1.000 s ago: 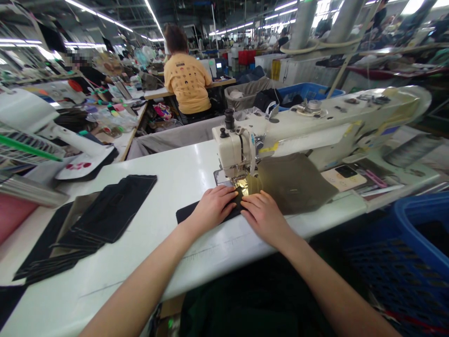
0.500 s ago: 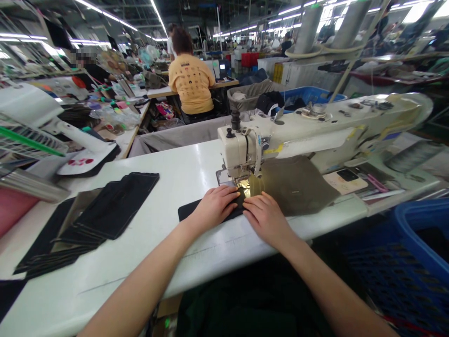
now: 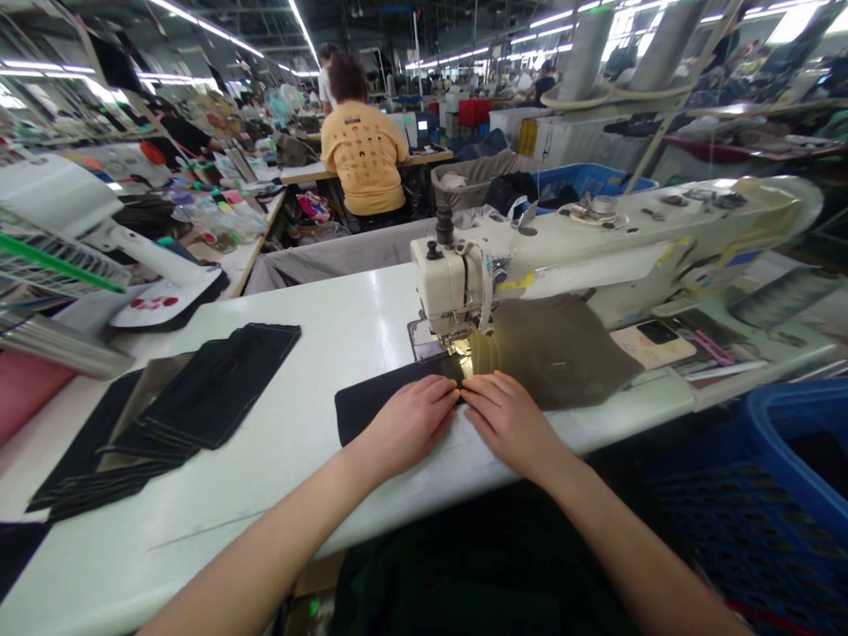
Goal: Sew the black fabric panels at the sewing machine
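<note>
My left hand [image 3: 414, 415] lies palm down on the near edge of a black fabric piece [image 3: 371, 397], fingers together and bent toward the needle area; my palm hides part of the cloth, so I cannot tell whether my thumb and fingers pinch it or only press it. My right hand [image 3: 510, 411] rests just beside it, its fingertips close to those of the left, and its underside is hidden too, so I cannot tell whether it grips anything. The black piece sits on the white table [image 3: 331, 336], its far right corner running under the head of the sewing machine [image 3: 447, 283], where the lamp's glare and the metal parts make the needle hard to make out. An olive fabric piece [image 3: 563, 353] lies to the right, partly behind my right hand; whether it joins the black one I cannot see. On the left is a fanned stack of dark pieces [image 3: 218, 389], the lower ones mostly covered. A white fan [image 3: 155, 261] at far left and a blue basket [image 3: 761, 424] at near right are both cut off by the frame. Farther off, a person in a yellow shirt [image 3: 364, 159] sits facing away.
</note>
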A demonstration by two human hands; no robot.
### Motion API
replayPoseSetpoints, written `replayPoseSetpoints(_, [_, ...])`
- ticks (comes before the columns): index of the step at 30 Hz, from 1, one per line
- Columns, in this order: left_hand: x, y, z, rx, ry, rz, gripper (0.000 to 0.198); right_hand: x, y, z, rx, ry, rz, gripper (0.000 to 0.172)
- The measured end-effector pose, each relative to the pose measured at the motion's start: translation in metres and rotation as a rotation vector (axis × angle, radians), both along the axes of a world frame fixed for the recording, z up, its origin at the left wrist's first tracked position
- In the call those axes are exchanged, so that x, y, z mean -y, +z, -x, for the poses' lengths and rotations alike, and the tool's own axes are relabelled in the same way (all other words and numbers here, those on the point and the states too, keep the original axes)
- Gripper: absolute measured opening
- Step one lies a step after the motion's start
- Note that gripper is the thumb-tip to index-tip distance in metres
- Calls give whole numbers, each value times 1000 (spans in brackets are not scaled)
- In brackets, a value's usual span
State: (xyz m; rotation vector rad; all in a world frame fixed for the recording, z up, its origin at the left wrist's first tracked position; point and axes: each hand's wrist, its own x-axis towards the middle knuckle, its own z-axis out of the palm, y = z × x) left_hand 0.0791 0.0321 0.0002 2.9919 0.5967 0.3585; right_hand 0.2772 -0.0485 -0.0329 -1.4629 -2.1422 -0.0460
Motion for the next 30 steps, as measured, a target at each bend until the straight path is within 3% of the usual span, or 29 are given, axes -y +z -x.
replayPoseSetpoints(4, [6, -4, 7, 16, -58, -5, 34, 0, 2, 0, 11, 2, 4, 26])
replayPoseSetpoints(12, [-8, -1, 7, 32, -61, 21, 33, -14, 6, 0, -10, -10, 26, 22])
replayPoseSetpoints(23, [-50, -5, 1, 55, -24, 22, 34, -41, 5, 1, 43, -77, 33, 21])
replayPoseSetpoints(30, [-68, -2, -2, 60, -14, 45, 34, -41, 5, 1, 24, -97, 30, 22])
